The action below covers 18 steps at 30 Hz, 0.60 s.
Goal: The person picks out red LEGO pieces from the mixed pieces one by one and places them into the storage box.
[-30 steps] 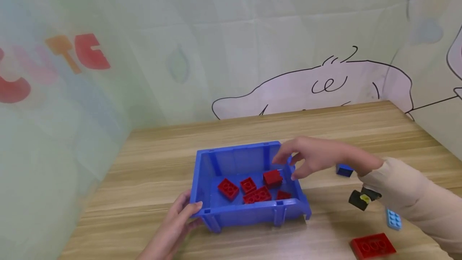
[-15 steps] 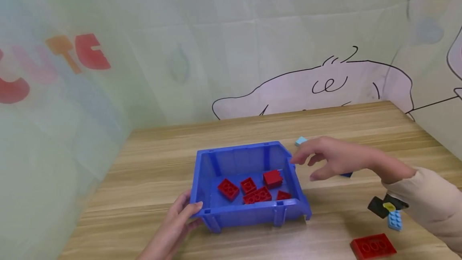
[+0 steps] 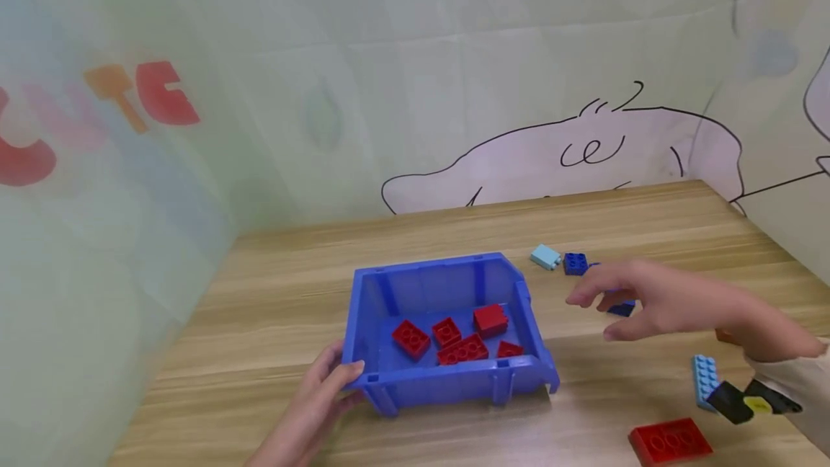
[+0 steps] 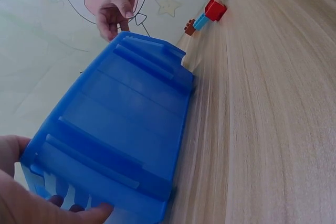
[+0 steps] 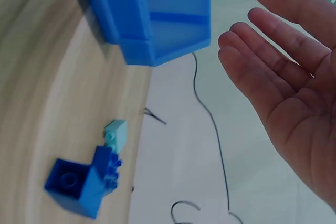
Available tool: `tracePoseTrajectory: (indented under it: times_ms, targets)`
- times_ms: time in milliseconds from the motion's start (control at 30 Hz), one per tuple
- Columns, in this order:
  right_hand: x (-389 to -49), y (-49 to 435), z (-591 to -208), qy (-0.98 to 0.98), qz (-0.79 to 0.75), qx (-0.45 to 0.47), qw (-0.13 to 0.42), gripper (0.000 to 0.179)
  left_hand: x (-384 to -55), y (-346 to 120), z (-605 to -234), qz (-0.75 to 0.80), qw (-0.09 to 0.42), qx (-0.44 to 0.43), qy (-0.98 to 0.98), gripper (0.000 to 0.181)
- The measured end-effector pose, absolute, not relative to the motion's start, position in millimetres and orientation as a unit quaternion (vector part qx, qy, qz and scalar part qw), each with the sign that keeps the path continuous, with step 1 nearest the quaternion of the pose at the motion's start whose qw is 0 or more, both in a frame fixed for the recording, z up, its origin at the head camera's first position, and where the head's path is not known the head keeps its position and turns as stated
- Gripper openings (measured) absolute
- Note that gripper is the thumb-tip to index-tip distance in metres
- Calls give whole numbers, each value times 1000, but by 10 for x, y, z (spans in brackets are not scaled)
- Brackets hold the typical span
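A blue plastic storage bin [image 3: 441, 386] stands on the wooden table, with several red toy bricks [image 3: 411, 339] on its floor. My left hand [image 3: 311, 398] grips the bin's near left corner, thumb over the rim and fingers against the end wall. In the left wrist view those fingers [image 4: 94, 214] bend onto the bin. Above the table, right of the bin, my right hand [image 3: 661, 301] hovers holding nothing, fingers loosely bent. The right wrist view shows its bare palm [image 5: 294, 98]. Behind that hand a dark blue brick [image 3: 620, 307] is partly hidden.
A pale blue brick [image 3: 545, 256] and a blue brick [image 3: 575, 264] lie beyond the bin's right side. Nearer, at right, lie a light blue brick [image 3: 704, 380], a large red brick [image 3: 671, 441] and a partly covered brown brick [image 3: 728, 337]. A printed cloth [image 3: 454, 92] hangs behind the table.
My right hand has moved right, from over the bin's right edge to above the table, uncovering the pale blue and blue bricks. The left hand and bin stay put.
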State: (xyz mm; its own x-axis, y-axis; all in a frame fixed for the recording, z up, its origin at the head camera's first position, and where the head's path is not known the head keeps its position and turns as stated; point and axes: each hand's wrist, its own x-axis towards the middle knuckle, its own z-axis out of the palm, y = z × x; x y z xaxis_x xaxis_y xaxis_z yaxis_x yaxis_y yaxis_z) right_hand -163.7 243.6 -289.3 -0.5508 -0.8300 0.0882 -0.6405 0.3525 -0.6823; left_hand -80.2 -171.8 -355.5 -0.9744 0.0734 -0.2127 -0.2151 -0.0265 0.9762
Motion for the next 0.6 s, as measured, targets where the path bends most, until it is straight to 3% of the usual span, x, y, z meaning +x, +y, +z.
tracePoseTrajectory:
  times_ms: [600]
  targets:
    - [-1361,2849,-3268,800,-392,-425,160,40,-794,-1721,-3525,705,92,-59,700,55]
